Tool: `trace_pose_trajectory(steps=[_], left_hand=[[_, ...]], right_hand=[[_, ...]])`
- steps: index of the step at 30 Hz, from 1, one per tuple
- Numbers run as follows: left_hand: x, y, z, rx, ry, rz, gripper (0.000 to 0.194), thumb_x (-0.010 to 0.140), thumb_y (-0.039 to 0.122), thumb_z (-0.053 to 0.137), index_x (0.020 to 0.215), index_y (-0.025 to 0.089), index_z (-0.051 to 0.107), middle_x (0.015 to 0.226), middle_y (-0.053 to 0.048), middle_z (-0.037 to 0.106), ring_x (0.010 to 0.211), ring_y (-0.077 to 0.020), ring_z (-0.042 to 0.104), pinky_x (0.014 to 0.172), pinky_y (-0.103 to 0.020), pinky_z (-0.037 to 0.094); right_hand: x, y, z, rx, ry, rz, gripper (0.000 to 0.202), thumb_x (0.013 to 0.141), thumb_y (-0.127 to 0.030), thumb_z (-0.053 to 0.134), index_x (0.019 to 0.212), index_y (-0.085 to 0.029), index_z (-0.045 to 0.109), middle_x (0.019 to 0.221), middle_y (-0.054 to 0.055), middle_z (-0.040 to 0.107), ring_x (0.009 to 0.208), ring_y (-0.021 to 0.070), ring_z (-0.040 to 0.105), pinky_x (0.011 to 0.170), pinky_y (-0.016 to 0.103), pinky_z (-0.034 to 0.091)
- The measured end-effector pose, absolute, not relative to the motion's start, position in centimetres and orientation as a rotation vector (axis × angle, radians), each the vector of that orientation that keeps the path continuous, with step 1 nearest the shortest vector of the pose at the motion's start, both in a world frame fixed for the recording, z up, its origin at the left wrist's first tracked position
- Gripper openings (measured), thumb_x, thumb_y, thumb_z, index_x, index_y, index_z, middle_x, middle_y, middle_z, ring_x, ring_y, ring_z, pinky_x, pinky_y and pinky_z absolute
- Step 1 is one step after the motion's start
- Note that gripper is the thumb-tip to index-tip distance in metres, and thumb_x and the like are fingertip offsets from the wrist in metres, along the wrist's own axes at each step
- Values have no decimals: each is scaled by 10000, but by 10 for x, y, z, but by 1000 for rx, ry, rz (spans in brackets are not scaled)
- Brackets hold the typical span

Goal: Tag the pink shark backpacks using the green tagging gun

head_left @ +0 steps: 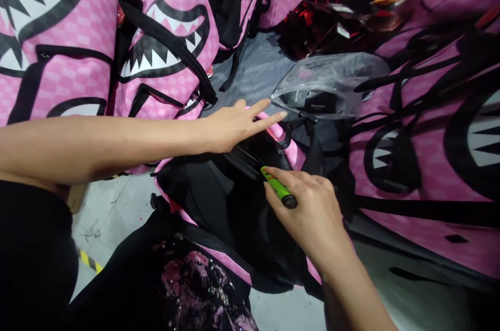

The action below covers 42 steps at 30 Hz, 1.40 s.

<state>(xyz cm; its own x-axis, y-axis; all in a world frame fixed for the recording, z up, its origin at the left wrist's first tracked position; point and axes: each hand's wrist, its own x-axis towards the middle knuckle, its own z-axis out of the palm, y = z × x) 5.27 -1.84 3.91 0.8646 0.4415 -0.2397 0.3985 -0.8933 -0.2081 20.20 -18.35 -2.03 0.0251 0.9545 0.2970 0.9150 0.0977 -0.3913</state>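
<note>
A black backpack with pink edging (219,185) lies back-side up in front of me. My left hand (242,122) rests at its upper part, two fingers stretched out toward the pink strap; the thumb side is partly hidden. In my right hand (308,195) is a green-handled tool (279,187) with a black end cap, gripped between thumb and fingers over the black panel. Its far end points up-left toward my left hand, and its tip is hard to make out. Just beyond my left fingertips lies a clear plastic bag (332,81) with small dark items inside.
Pink backpacks with shark-mouth prints stand at the left (167,44) and right (422,159). Behind the plastic bag is a heap of shiny red and black pieces (324,23). A grey surface (253,65) shows between the bags. Below is a grey floor (105,221) with yellow-black tape (89,260).
</note>
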Motion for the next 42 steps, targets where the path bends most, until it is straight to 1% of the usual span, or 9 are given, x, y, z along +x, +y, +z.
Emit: trace_pose_trajectory(steps=[3,5,7,9,13,19,31,37,42], left_hand=[[49,-24,40,-2854,-917,398,1003,818,34,549,1595,269,-40,1648,-211,45,1288,-325,475,855,-351,526],[50,-24,38,-2833,-1049,405,970,837,65,559,1595,207,-29,1568,-263,237,1204,-309,559,866,-356,519],[52,-20,35,-2856,-1021,449,942,849,89,561,1594,164,-10,1412,-242,431,1075,-279,632,845,-347,517],[55,-13,32,-2891,-926,483,931,853,110,567,1594,144,4,1311,-212,494,1011,-274,656,813,-338,517],[58,-2,29,-2908,-866,504,921,859,132,565,1594,141,9,1279,-199,495,978,-274,666,762,-326,518],[62,0,26,-2940,-876,490,947,828,108,596,1593,140,38,1268,-207,488,982,-283,669,752,-327,520],[61,10,15,-2997,-805,391,818,851,65,465,1586,93,108,1219,-224,519,938,-278,671,732,-339,507],[59,8,10,-2979,-820,315,826,881,86,467,1603,180,76,1330,-219,465,990,-274,654,780,-349,505],[69,2,19,-2913,-899,495,988,842,133,601,1602,259,-18,1412,-244,394,1056,-310,615,789,-356,502]], right_hand=[[202,-185,-21,-1802,-1902,83,195,872,-222,614,1019,-195,740,892,31,772,759,224,712,717,377,414],[202,-184,-22,-1789,-1898,85,188,876,-226,618,1018,-196,738,892,29,770,758,226,710,721,384,421],[199,-180,-24,-1748,-1869,125,198,880,-240,627,1039,-196,735,896,32,766,755,226,706,725,386,439],[194,-172,-29,-1655,-1807,222,233,888,-238,624,1094,-191,723,935,40,764,800,221,710,746,379,472],[179,-152,-44,-1488,-1648,357,263,884,-208,636,1135,-174,708,1021,56,766,899,203,718,811,359,517],[167,-143,-52,-1561,-1533,279,233,873,-237,661,1087,-172,727,975,56,774,829,213,726,794,387,518],[149,-143,-53,-1752,-1308,218,209,871,-313,653,1008,-192,753,910,59,777,775,213,719,799,375,517],[144,-138,-54,-1742,-1278,233,220,866,-325,659,1000,-180,756,916,71,779,781,220,725,808,384,518],[142,-136,-55,-1755,-1238,261,232,873,-326,636,1018,-186,750,958,82,778,812,232,730,801,399,530]])
